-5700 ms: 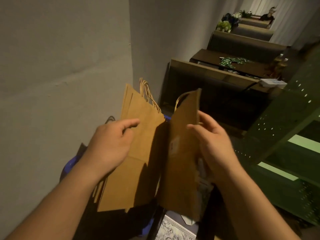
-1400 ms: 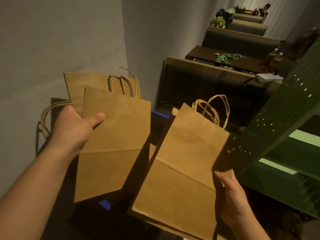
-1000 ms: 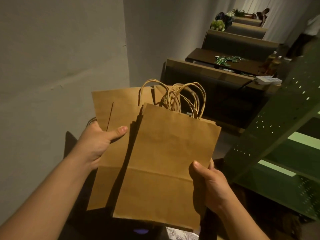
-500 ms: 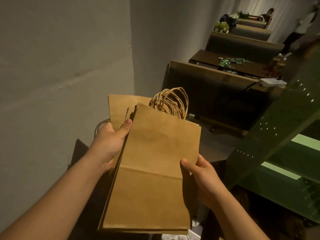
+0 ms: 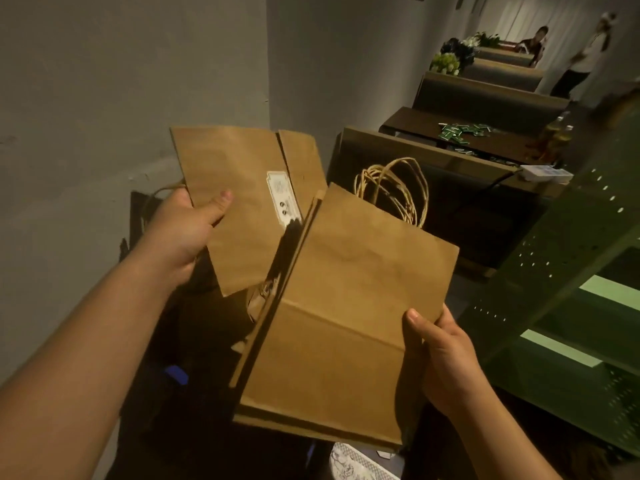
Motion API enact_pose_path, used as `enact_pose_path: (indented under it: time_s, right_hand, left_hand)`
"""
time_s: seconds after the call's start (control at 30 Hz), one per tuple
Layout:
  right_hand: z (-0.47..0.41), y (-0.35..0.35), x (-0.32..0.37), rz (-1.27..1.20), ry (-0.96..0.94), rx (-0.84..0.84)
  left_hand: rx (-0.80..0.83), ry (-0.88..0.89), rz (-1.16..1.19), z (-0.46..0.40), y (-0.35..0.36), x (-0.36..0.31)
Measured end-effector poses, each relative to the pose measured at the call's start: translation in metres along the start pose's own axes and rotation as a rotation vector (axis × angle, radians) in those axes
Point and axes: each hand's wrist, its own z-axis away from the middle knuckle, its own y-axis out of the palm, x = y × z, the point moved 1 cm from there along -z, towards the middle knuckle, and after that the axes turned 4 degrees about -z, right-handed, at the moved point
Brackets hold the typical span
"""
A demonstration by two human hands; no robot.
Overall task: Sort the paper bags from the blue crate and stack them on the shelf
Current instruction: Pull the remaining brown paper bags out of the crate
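Nearest to us, our right hand [image 5: 446, 358] grips the lower right edge of a stack of flat brown paper bags [image 5: 346, 317], thumb on top and fingers hidden beneath; the stack's twisted paper handles [image 5: 394, 192] loop out past its far edge. Our left hand [image 5: 180, 230] holds a separate paper bag [image 5: 242, 202] by its left edge, thumb pressed on the face, and this bag carries a pale label [image 5: 282, 197] near its right fold. The two bundles sit just beside each other, the stack's upper left corner overlapping the labelled bag's lower right side, with a dark gap opening below between them. Under our arms the space is mostly shadow; a small patch of blue [image 5: 176, 374] shows there, but we cannot tell whether it belongs to the crate. A patterned white surface [image 5: 360, 465] peeks out below the stack's near edge. To our right the green perforated shelf [image 5: 571, 282] stands close, its slanted upright just beyond the stack's right edge and its pale-edged levels open beyond our right hand. To our left a plain grey wall [image 5: 104, 98] hems us in. Ahead, a row of dark booth benches [image 5: 433, 168] and a table [image 5: 485, 136] scattered with small green items recede, with figures standing in the distance [image 5: 575, 64].
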Motion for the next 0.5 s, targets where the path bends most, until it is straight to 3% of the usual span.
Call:
enact_pose_path:
  time_s: [0.13, 0.23, 0.3, 0.43, 0.5]
  right_hand:
    - [0.005, -0.015, 0.005, 0.055, 0.078, -0.069]
    - [0.010, -0.021, 0.012, 0.089, 0.085, -0.023]
    - [0.009, -0.024, 0.017, 0.096, 0.085, 0.010]
    - [0.010, -0.028, 0.022, 0.031, 0.074, 0.060]
    - [0.012, -0.028, 0.020, -0.017, 0.084, 0.071]
  left_hand:
    - [0.105, -0.007, -0.317, 0.000, -0.006, 0.001]
    - [0.202, -0.009, -0.491, 0.003, -0.006, -0.004]
    - [0.178, 0.022, -0.581, 0.003, -0.002, -0.007]
    - [0.178, 0.217, -0.836, 0.000, 0.004, -0.008]
    - [0.236, 0.365, -0.789, -0.002, 0.001, -0.005]
